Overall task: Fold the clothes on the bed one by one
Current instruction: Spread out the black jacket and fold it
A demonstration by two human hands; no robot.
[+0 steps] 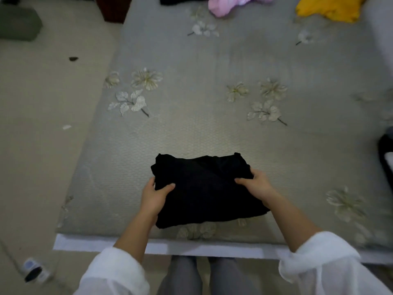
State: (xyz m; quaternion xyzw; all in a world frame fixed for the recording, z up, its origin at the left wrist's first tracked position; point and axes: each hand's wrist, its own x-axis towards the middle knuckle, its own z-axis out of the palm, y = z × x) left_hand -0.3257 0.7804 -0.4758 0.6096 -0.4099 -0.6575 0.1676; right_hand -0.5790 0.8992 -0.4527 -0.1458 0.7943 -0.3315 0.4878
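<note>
A black garment, folded into a compact rectangle, lies near the front edge of the bed. My left hand grips its left edge, thumb on top and fingers underneath. My right hand grips its right edge the same way. At the far end of the bed lie a crumpled pink garment, a yellow garment and a dark garment cut off by the top of the frame.
The bed has a grey-green cover with flower patterns and a white front rim. Beige floor runs along the left with a green cushion. A small white and black object lies at the lower left. A dark object sits at the right edge.
</note>
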